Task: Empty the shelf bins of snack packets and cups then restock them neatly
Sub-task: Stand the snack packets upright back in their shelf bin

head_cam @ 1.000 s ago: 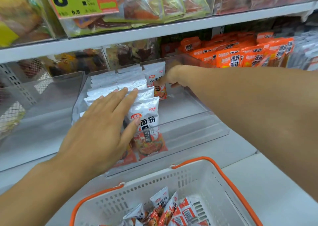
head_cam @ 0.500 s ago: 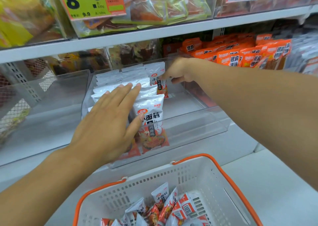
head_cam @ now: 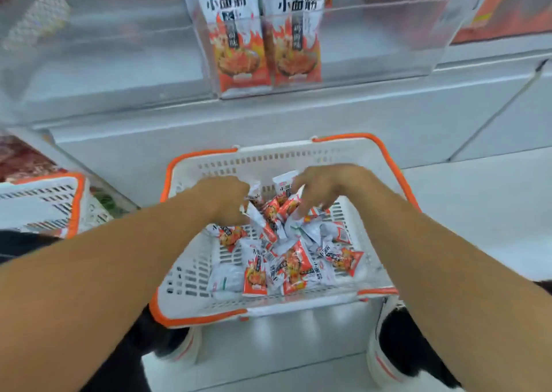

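A second ago both hands were up at the shelf bin (head_cam: pixel 328 48), squaring the standing packets; now they've dropped into the basket (head_cam: pixel 191 275), fetching more stock by my guess. The left hand (head_cam: pixel 227 200) is curled round a packet (head_cam: pixel 254 196) at the pile's far edge. The right hand (head_cam: pixel 322 188), just beside it, has fingers bent down onto the loose packets (head_cam: pixel 286 260); whether it pinches one, I cannot tell.
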`<state>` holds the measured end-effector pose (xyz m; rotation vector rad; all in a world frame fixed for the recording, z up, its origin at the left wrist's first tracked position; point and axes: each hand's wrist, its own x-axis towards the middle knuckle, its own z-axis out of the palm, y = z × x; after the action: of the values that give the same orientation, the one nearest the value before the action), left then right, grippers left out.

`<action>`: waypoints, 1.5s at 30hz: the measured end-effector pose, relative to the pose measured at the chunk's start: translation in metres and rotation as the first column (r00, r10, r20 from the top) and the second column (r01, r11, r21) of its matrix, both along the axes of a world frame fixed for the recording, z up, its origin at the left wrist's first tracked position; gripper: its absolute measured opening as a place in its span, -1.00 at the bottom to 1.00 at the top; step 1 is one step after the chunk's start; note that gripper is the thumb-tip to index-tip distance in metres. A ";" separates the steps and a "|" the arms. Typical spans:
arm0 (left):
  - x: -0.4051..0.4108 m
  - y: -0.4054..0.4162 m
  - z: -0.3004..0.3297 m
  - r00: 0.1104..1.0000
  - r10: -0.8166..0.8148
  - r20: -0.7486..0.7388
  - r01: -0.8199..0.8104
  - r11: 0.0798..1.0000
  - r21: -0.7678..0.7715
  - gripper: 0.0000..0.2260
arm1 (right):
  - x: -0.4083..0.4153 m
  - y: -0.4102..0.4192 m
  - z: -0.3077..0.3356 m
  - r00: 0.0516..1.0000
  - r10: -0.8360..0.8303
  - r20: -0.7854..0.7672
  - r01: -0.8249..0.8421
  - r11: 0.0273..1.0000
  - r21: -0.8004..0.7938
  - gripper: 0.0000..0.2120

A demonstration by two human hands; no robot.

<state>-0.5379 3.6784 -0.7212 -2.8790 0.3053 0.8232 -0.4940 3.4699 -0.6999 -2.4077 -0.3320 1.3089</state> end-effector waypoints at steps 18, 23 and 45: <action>-0.018 0.020 -0.148 0.547 0.827 -0.128 -0.805 0.478 -0.352 -0.58 | -0.025 0.055 -0.143 0.996 -0.065 -0.062 0.051 0.979 -0.196 -0.70; -0.003 0.024 -0.108 0.519 0.777 -0.356 -0.823 0.342 -0.453 -0.69 | 0.002 0.012 -0.088 0.977 -0.173 -0.124 0.161 0.981 -0.105 -0.75; -0.014 -0.056 0.191 0.844 0.361 -0.398 -0.435 0.026 -0.900 -0.62 | -0.035 -0.051 0.176 0.773 -0.504 0.386 0.154 0.738 0.657 -0.77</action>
<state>-0.5524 3.6225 -0.5301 -4.4146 -0.0975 1.0461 -0.5292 3.4193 -0.5242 -2.0797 -0.3511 0.2447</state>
